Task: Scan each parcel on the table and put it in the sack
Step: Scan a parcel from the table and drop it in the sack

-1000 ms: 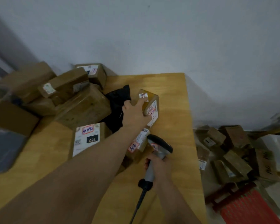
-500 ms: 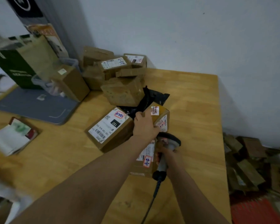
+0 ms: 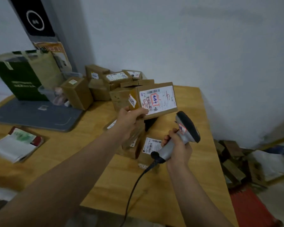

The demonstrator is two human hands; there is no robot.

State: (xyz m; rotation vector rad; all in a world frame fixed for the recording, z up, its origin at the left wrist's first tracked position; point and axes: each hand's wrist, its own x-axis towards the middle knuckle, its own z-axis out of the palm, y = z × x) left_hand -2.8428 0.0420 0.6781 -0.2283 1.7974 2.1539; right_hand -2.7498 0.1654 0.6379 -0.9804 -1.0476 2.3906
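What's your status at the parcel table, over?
Left hand grips brown cardboard parcel, white label facing camera. Right hand holds grey corded handheld scanner beside it. Nothing between scanner and label.

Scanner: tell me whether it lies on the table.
No, the right hand grips the scanner by its handle, raised off the table.

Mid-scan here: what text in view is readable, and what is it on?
"S07 602-12 81", last digits unsure: label on the table parcel beside the scanner.
Held parcel: barcodes and scrawl, unreadable.
Green box, black sign, back parcels: blurred.
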